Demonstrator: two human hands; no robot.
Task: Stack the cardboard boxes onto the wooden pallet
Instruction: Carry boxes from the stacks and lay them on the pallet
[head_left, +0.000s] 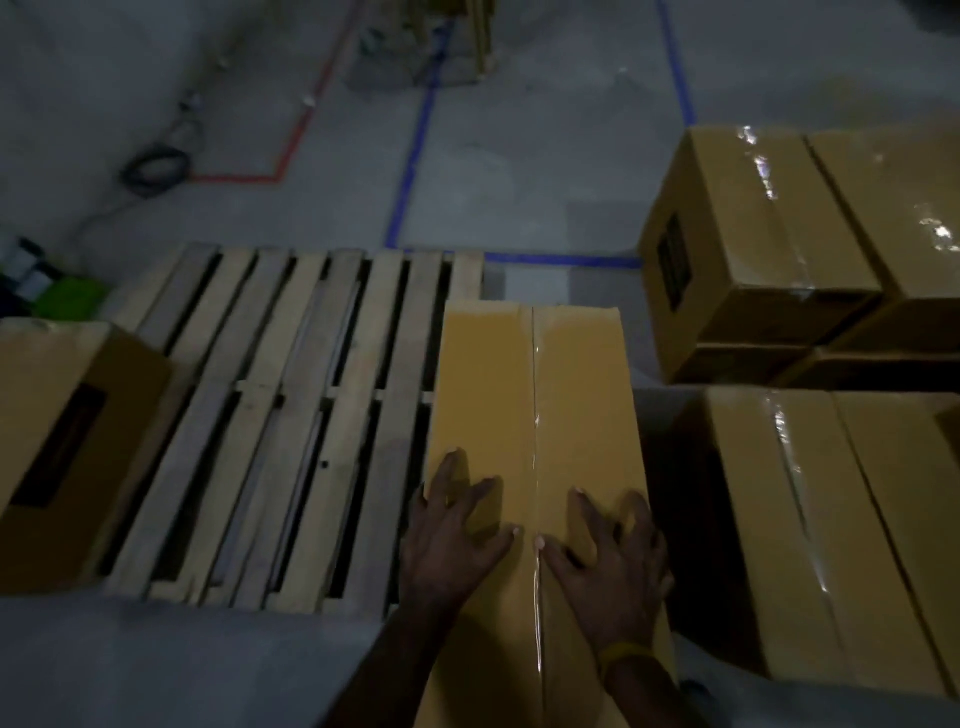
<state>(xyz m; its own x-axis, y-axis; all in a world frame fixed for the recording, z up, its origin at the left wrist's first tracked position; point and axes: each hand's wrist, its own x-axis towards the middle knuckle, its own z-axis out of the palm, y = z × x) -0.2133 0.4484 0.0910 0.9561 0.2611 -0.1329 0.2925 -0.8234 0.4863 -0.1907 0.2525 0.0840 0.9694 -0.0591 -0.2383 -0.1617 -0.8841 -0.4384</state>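
A long cardboard box (535, 441), sealed along its middle seam with clear tape, lies on the right edge of the wooden pallet (291, 415), its near end running out of the bottom of the view. Both hands press flat on its top near that end: the left hand (457, 535) with fingers spread just left of the seam, the right hand (613, 556) with fingers spread just right of it, neither curled round anything. A yellow band (626, 656) circles the right wrist.

At the pallet's left edge stands a second box (67, 447), cut off by the frame, with a dark label on its side too blurred to read. Right of the pallet, on the grey floor (519, 171), sit stacked boxes (769, 244) at the far side and another box (831, 525) nearer, all taped and partly cut off. Every box is shut, so any contents are hidden.

Blue tape lines (415, 150) and a red line (296, 140) mark the floor. A dark coiled cable (155, 167) and something green (67, 296) lie left, hard to make out.
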